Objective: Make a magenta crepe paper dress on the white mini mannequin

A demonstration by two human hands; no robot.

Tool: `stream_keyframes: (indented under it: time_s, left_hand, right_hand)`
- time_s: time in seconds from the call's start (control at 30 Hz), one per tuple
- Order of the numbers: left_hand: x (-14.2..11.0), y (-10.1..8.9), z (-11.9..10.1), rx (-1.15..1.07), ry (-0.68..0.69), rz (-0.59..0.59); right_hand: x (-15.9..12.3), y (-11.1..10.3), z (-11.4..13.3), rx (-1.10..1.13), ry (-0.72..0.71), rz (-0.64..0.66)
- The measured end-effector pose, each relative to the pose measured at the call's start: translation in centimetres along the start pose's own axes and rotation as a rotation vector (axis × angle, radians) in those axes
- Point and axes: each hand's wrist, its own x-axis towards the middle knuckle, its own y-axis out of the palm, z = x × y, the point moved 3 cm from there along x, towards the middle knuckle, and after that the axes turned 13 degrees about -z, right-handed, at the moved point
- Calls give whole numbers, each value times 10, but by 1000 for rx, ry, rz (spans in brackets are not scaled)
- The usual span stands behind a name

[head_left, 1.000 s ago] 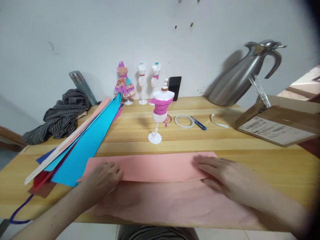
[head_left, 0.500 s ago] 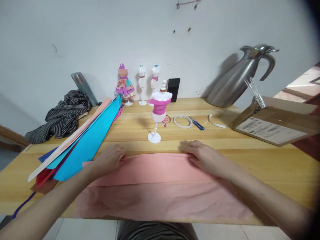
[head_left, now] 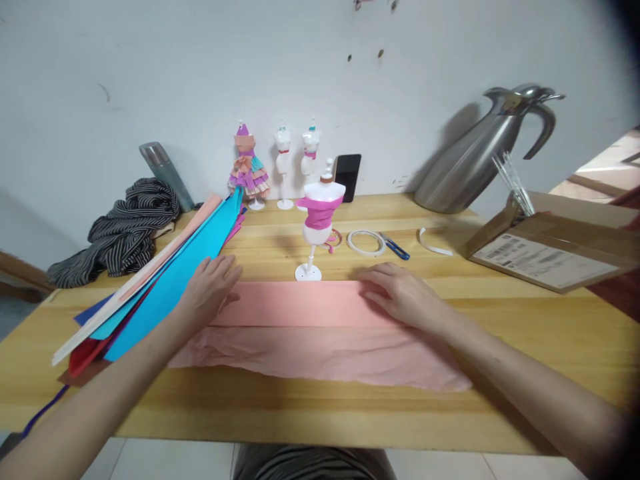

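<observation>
A pink sheet of paper (head_left: 300,303) lies across the table, with a smooth folded band along its far side and a thin, crinkled layer (head_left: 320,353) spreading toward me. My left hand (head_left: 213,287) rests on the band's left end, fingers stretched out and apart. On the right end lies my right hand (head_left: 400,293), its fingers loosely bent and its thumb apart from them. Just beyond the paper's far edge stands a small white dress-form mannequin (head_left: 317,233) with a magenta wrap (head_left: 323,212) around its bust.
Coloured paper sheets (head_left: 175,287) lie at the left near a striped cloth (head_left: 130,223). Behind stand a dressed mannequin (head_left: 247,163), two more mannequins and a phone (head_left: 349,177). A tape roll (head_left: 367,232), blue-handled cutter (head_left: 397,249), steel jug (head_left: 470,157) and cardboard box (head_left: 555,250) are right.
The pink paper has slid away from me, up to the mannequin's base. Both hands have moved forward with it, and my left hand's fingers have straightened.
</observation>
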Motion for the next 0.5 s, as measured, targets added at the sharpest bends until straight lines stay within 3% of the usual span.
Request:
stream_keyframes:
  time_s: [0.07,0.13,0.2,0.27,0.37,0.5]
  left_hand:
    - [-16,-8,-13,-102,62,-10]
    - [-33,-14,-31,-213,149,164]
    - [-48,-19,-49,-226,195,347]
    - [-59,-21,-62,-191,208,407]
    - [-73,-16,-70,-183,215,369]
    - [-82,-4,-72,-191,238,296]
  right_hand:
    - [10,4,11,174,64,-33]
    - [25,16,19,347,245,-48]
    - [43,36,28,503,324,-4]
    - [59,56,34,594,364,4]
    - [75,77,38,563,329,-26]
    - [88,85,38,512,281,-64]
